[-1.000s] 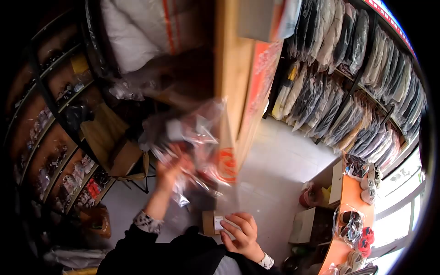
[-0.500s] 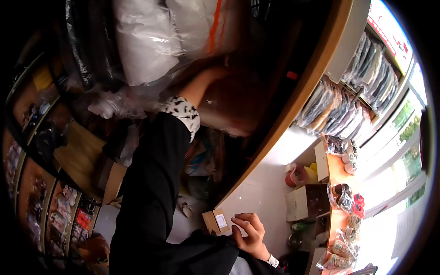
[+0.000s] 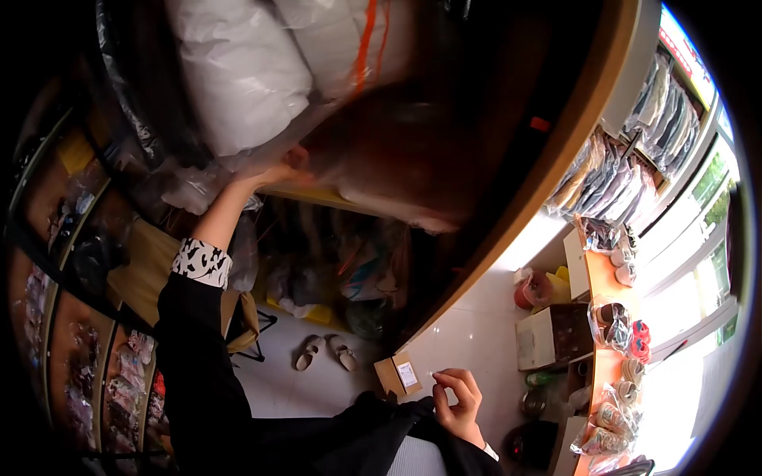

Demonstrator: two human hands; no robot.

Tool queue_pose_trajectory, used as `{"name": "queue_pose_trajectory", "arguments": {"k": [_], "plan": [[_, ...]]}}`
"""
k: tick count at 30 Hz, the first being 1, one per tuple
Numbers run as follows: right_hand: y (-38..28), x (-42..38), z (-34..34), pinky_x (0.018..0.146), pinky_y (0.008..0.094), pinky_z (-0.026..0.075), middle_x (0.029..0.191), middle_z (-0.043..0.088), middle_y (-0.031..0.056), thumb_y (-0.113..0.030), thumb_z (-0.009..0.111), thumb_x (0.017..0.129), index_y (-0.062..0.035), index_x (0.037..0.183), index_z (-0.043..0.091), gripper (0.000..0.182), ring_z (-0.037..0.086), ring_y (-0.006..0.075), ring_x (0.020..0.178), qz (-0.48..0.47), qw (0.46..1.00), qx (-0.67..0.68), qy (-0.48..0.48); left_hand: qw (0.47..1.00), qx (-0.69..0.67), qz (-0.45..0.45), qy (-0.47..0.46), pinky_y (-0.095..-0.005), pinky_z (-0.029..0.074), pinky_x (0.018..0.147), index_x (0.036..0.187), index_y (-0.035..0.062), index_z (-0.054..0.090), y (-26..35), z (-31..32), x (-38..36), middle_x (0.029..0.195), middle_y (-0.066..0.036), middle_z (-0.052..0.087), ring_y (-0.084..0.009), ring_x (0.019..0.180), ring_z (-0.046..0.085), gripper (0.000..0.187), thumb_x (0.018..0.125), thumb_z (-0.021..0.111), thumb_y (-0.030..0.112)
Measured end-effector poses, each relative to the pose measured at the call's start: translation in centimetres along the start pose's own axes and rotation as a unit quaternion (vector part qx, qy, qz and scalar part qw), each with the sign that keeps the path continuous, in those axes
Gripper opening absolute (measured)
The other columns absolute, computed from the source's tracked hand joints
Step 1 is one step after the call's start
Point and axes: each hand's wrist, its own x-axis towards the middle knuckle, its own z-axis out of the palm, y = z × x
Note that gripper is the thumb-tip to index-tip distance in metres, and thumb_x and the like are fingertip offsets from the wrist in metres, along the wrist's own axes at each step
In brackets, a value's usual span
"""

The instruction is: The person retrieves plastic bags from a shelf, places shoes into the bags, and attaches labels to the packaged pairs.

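My left hand (image 3: 287, 170) reaches into a dark shelf, at the lower edge of a white bundle wrapped in clear plastic (image 3: 242, 79). Its fingers are blurred, so whether they grip the plastic cannot be told. To its right, a dark reddish-brown wrapped bundle (image 3: 397, 159) lies in shadow on the same shelf. My right hand (image 3: 460, 401) hangs low in front of my body, fingers loosely bent and apart, nothing in them. Near it on the floor is a small cardboard box (image 3: 398, 375) with a white label.
The shelf's curved wooden side edge (image 3: 508, 230) rises on the right. A pair of light shoes (image 3: 309, 352) stands on the tiled floor. Bagged clothes (image 3: 611, 186) hang beyond, above an orange bench (image 3: 605, 278) with shoes. Shoe racks (image 3: 87, 341) line the left.
My left hand has drawn back leftward from the dark reddish-brown bundle to below the white one, its arm moving left. The view has shifted slightly. My right hand stays low, fingers a little more bent.
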Motion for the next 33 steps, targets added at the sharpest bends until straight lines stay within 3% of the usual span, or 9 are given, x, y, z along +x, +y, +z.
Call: {"name": "queue_pose_trajectory", "arguments": {"k": [7,13,16,19,22,26,30,32,33], "plan": [[-1.3,1.2,3.3,0.065,0.0310,0.052,0.089,0.064,0.0130,0.011,0.065,0.070,-0.0002,0.092,0.068,0.025,0.065,0.0257,0.076,-0.044,0.997,0.029,-0.050,0.999,0.035,-0.023,0.013,-0.0376,0.049,0.074,0.100,0.0058,0.064,1.7,0.1,-0.4,0.089,-0.013,0.067,-0.0276,0.080,0.062,0.021,0.084,0.064,0.020],[-1.7,1.0,3.6,0.064,0.0306,0.052,0.089,0.064,0.0123,0.011,0.065,0.070,-0.0003,0.092,0.068,0.025,0.065,0.0253,0.075,-0.053,0.997,0.030,-0.043,0.973,0.169,0.055,0.147,-0.0425,0.047,0.082,0.114,0.0075,0.060,-5.6,2.8,1.2,0.104,-0.017,0.067,-0.0326,0.090,0.063,0.031,0.090,0.053,0.027],[-1.6,1.1,3.6,0.063,0.0314,0.052,0.089,0.064,0.0119,0.010,0.064,0.071,-0.0011,0.093,0.068,0.025,0.065,0.0260,0.075,-0.025,0.998,0.023,-0.048,0.971,0.197,0.030,0.129,-0.0448,0.046,0.089,0.121,0.0037,0.057,-1.3,-0.7,0.1,0.116,-0.020,0.062,-0.0345,0.103,0.059,0.034,0.093,0.049,0.020],[-1.9,4.6,4.4,0.061,0.0340,0.053,0.087,0.063,0.0109,0.006,0.065,0.069,-0.0027,0.092,0.068,0.024,0.064,0.0287,0.075,-0.109,0.990,-0.014,-0.084,0.984,0.137,-0.030,0.109,-0.0435,0.045,0.091,0.122,0.0030,0.058,-1.2,-3.1,0.9,0.119,-0.021,0.061,-0.0349,0.106,0.058,0.035,0.093,0.050,0.021],[-5.5,13.4,7.8,0.090,0.0406,0.048,0.120,0.055,0.0176,-0.004,0.065,0.072,-0.0015,0.121,0.057,0.049,0.055,0.0327,0.110,-0.248,0.943,-0.072,-0.208,0.989,0.049,-0.106,0.090,-0.0422,0.045,0.093,0.122,0.0024,0.058,-1.4,-5.4,0.5,0.121,-0.021,0.060,-0.0352,0.109,0.057,0.035,0.093,0.050,0.021],[-6.8,22.4,15.6,0.111,0.0490,0.029,0.142,0.042,0.0186,-0.017,0.060,0.085,-0.0046,0.139,0.042,0.058,0.038,0.0408,0.131,-0.374,0.895,-0.190,-0.153,0.984,-0.028,-0.151,0.087,-0.0405,0.044,0.095,0.123,0.0015,0.058,0.0,-6.5,-4.3,0.125,-0.022,0.058,-0.0356,0.113,0.056,0.036,0.094,0.051,0.022],[-3.0,26.5,22.5,0.112,0.0520,0.025,0.141,0.044,0.0164,-0.027,0.054,0.090,-0.0084,0.135,0.048,0.050,0.037,0.0405,0.131,-0.395,0.868,-0.280,-0.111,0.992,-0.089,-0.081,0.049,-0.0359,0.048,0.082,0.111,-0.0034,0.058,5.4,-10.2,-11.9,0.100,-0.026,0.064,-0.0353,0.088,0.062,0.026,0.096,0.049,0.016],[-3.0,27.0,23.5,0.111,0.0526,0.026,0.137,0.047,0.0180,-0.029,0.055,0.089,-0.0078,0.127,0.054,0.044,0.039,0.0407,0.127,-0.391,0.861,-0.305,-0.116,0.972,-0.165,0.029,0.165,-0.0336,0.046,0.080,0.110,-0.0036,0.054,4.9,-8.3,-17.0,0.103,-0.016,0.063,-0.0244,0.091,0.059,0.020,0.097,0.045,0.009],[-3.6,27.2,23.3,0.109,0.0523,0.029,0.131,0.050,0.0201,-0.032,0.057,0.086,-0.0082,0.118,0.058,0.040,0.042,0.0405,0.121,-0.396,0.846,-0.338,-0.114,0.962,-0.244,0.020,0.120,-0.0304,0.045,0.081,0.108,-0.0006,0.056,6.8,-8.6,-19.9,0.105,-0.009,0.060,-0.0164,0.091,0.055,0.018,0.098,0.046,0.010]]}}
